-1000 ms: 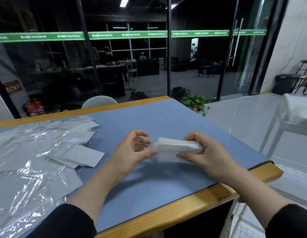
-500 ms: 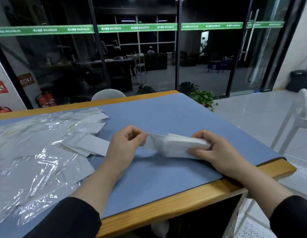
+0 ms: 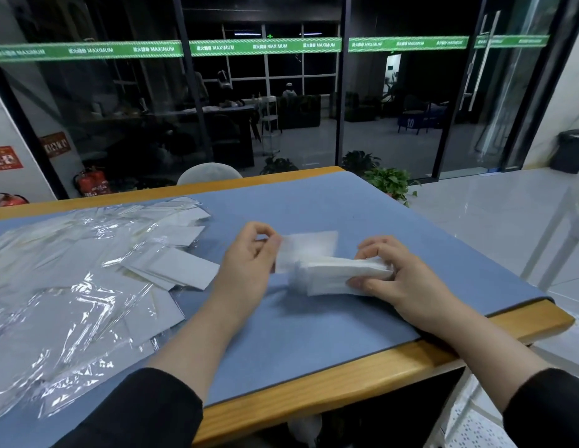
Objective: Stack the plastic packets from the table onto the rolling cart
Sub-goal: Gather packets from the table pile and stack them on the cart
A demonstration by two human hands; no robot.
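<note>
Over the blue mat (image 3: 362, 202) on the wooden worktop (image 3: 346, 383), both bare hands are busy in the head view, the only one we have. Right hand (image 3: 398, 279) grips a thick bundle of white packets (image 3: 336, 276), thumb underneath and fingers curled over the bundle's right end, the lot just above or resting on the mat; hard to tell which. Left hand (image 3: 249, 263) pinches a single clear packet (image 3: 309, 248) by its left edge between thumb and curled fingers, holding it upright just behind the bundle, its lower edge meeting the top of the stack. That packet is blurred, so its contents are unreadable.

Off to the left, a wide loose spread of plastic packets (image 3: 87, 273) covers the mat, shiny film overlapping flat white cards, reaching from the far edge of the worktop down to the near-left corner. Black sleeves show on both forearms at the bottom.

Beyond the worktop, a glass wall with a green band (image 3: 265, 46), a grey chair back (image 3: 209, 173), a potted plant (image 3: 391, 182) and red fire extinguishers (image 3: 92, 182). Far right, a white frame (image 3: 553, 240), only partly in shot.
</note>
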